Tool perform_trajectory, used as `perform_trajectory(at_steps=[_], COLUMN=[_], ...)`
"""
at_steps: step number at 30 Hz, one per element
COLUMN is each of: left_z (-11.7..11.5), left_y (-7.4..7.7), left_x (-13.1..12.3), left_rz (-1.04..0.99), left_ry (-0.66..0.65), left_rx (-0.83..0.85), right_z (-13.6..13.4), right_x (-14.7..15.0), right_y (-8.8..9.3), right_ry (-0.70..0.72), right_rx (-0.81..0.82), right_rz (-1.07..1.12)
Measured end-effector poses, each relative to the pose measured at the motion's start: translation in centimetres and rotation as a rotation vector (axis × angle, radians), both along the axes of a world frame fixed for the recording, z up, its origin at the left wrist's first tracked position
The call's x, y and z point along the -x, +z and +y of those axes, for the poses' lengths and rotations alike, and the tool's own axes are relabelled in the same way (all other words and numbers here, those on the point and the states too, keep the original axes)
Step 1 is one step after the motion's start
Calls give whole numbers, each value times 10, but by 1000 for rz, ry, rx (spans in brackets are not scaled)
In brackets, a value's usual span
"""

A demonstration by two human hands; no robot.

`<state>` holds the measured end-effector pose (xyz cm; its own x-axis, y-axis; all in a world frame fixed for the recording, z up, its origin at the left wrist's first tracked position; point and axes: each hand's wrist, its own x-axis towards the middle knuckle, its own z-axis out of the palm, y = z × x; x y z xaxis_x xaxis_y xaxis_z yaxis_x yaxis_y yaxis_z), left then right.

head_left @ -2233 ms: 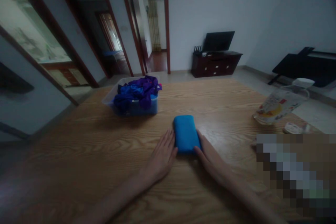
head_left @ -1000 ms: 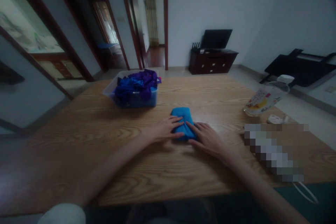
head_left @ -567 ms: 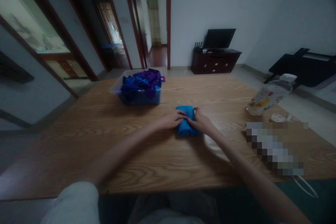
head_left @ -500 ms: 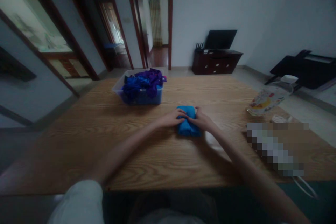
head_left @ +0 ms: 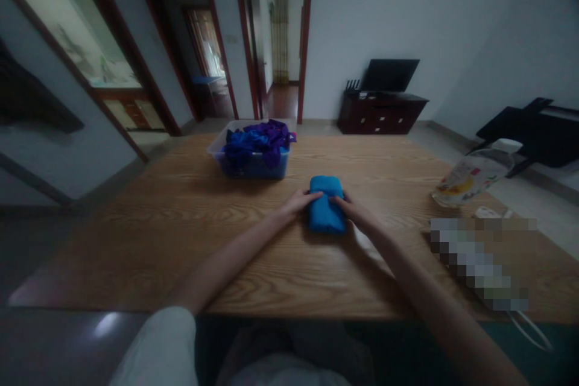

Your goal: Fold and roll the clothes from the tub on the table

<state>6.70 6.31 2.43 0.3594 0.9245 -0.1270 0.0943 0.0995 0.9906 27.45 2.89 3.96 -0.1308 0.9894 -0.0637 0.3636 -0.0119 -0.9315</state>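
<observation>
A bright blue folded cloth bundle (head_left: 326, 217), compact and roughly rectangular, is on the wooden table (head_left: 253, 253) in front of me. My left hand (head_left: 299, 201) grips its left side, thumb across the top. On the opposite side my right hand (head_left: 355, 208) holds the right edge, its thumb also on top. The fingers of both hands are partly hidden along the bundle's sides. Beyond it to the left stands a clear plastic bin (head_left: 217, 154) heaped with crumpled blue and purple fabric (head_left: 257, 140).
At the table's right are a large clear jug (head_left: 473, 178) with a white cap, a small white object (head_left: 491, 212) and a blurred-out item (head_left: 479, 265) with a white cord. Across the room a dark cabinet (head_left: 382, 114) carries a screen (head_left: 391, 75).
My hands have moved apart from the middle of the bundle to its two sides. More of its top now shows, and it looks neater. The camera view has shifted slightly.
</observation>
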Motion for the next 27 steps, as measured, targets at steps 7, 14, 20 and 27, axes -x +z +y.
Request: perform_trajectory(at_steps=[7, 14, 20, 27], left_z=[-8, -35, -86, -127], left_y=[9, 40, 18, -18], left_x=[0, 34, 62, 79], left_rz=[-108, -24, 433, 658], left_ry=[-33, -55, -162, -293], left_rx=[-34, -375, -916, -777], right_z=[-1, -23, -44, -78], right_x=[22, 10, 2, -13], right_y=[-3, 16, -9, -33], right_ry=[13, 102, 414, 562], right_rx=[14, -373, -637, -655], right_rz=[137, 161, -84, -476])
